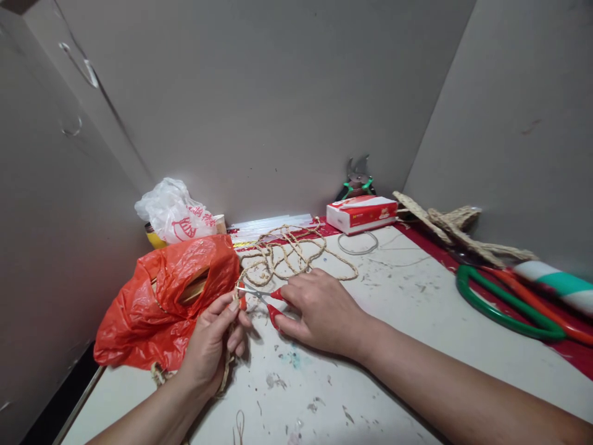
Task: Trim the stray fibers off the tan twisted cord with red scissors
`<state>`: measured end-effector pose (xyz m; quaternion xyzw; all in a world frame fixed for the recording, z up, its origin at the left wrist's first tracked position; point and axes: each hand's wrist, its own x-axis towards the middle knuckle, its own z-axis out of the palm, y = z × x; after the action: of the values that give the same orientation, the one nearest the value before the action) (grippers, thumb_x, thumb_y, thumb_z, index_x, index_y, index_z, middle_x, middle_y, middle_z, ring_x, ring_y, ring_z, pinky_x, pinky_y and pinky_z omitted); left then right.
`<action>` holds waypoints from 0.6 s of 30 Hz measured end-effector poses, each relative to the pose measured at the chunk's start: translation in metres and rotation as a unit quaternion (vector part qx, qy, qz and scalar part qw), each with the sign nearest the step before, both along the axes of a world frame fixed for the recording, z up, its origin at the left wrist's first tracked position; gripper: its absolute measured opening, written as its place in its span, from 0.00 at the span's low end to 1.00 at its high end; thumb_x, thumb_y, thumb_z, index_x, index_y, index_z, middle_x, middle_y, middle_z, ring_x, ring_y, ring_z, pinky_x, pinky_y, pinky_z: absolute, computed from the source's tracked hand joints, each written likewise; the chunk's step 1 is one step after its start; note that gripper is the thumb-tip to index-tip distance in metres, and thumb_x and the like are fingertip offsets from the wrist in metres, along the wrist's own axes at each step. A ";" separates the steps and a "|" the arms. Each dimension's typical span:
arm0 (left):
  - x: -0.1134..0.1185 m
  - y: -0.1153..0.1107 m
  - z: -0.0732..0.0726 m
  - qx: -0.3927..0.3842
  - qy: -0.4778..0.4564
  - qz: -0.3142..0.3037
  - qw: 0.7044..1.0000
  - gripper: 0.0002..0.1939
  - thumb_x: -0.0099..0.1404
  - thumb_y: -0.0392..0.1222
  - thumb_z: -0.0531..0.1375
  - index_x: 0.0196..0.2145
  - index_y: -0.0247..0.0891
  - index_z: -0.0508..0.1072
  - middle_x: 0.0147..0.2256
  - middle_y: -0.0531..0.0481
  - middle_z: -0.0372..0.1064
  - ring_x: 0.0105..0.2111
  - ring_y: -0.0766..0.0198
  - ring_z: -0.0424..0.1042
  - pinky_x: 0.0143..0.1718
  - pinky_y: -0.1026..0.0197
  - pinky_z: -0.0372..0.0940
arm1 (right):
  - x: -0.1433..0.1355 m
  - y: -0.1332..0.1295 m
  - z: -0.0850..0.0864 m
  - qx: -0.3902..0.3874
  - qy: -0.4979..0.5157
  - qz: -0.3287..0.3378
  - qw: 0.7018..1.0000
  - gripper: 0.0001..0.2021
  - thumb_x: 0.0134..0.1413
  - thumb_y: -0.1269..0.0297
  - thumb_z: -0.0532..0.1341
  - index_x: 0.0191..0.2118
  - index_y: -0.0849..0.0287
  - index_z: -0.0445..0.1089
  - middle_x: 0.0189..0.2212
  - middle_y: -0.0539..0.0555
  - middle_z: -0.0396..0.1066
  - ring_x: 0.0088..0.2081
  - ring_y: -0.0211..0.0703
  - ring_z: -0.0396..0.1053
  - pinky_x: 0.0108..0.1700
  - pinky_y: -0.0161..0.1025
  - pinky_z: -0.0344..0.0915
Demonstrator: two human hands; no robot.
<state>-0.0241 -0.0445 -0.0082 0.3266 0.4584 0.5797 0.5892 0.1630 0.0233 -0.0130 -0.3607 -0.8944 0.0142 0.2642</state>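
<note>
Between the thumb and fingers of my left hand point(217, 334) is pinched a straw-coloured braided rope point(278, 272), whose length lies in loose loops on the table behind. A strand of it hangs down below this hand. My right hand point(319, 309) grips the red handles of small scissors point(274, 308). The scissor blades are spread and point left, at the rope just above my left fingertips. Whether they touch it I cannot tell. Close to my left hand sits a crumpled orange plastic bag point(171, 309) with brownish strips showing through its opening.
A white plastic bag point(173, 213) stands at the back left beside clear sticks point(273, 227). Along the back are a red tissue pack point(361, 213), green-handled pruning shears point(359, 176) and a wire ring point(357, 243). Bark-like pieces point(445, 225) and a green-handled tool point(504, 309) lie at right.
</note>
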 end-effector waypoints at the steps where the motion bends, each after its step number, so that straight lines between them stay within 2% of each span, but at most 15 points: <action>1: 0.000 0.000 -0.001 0.001 0.015 0.016 1.000 0.14 0.58 0.43 0.63 0.40 0.34 0.69 0.23 0.54 0.68 0.14 0.78 0.52 0.15 0.71 0.54 | 0.000 -0.001 0.000 0.005 -0.004 -0.002 1.000 0.12 0.50 0.54 0.58 0.30 0.57 0.71 0.26 0.52 0.70 0.31 0.42 0.64 0.38 0.40 0.50; 4: 0.001 0.000 -0.004 0.003 0.072 0.057 0.996 0.18 0.56 0.44 0.64 0.42 0.34 0.69 0.23 0.52 0.70 0.15 0.75 0.57 0.17 0.71 0.55 | -0.001 -0.004 0.001 0.025 -0.018 -0.012 0.999 0.13 0.51 0.53 0.58 0.31 0.57 0.71 0.27 0.52 0.70 0.32 0.43 0.64 0.39 0.41 0.50; 11: -0.003 -0.001 -0.012 0.041 0.186 0.111 0.975 0.19 0.56 0.47 0.64 0.42 0.35 0.70 0.21 0.52 0.71 0.16 0.74 0.58 0.18 0.70 0.54 | -0.004 -0.010 0.005 0.055 -0.046 -0.045 0.996 0.14 0.52 0.52 0.57 0.31 0.58 0.72 0.27 0.54 0.71 0.32 0.45 0.65 0.40 0.43 0.49; 18: -0.003 -0.002 -0.009 0.056 0.233 0.130 0.962 0.19 0.54 0.48 0.65 0.41 0.35 0.73 0.21 0.53 0.69 0.17 0.73 0.58 0.18 0.70 0.54 | -0.005 -0.011 0.010 0.021 -0.074 -0.049 0.996 0.14 0.53 0.53 0.58 0.30 0.59 0.72 0.26 0.55 0.73 0.31 0.45 0.67 0.39 0.43 0.50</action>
<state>-0.0273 -0.0464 -0.0176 0.4225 0.5885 0.5837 0.3668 0.1576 0.0119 -0.0033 -0.3990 -0.8927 -0.0441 0.2047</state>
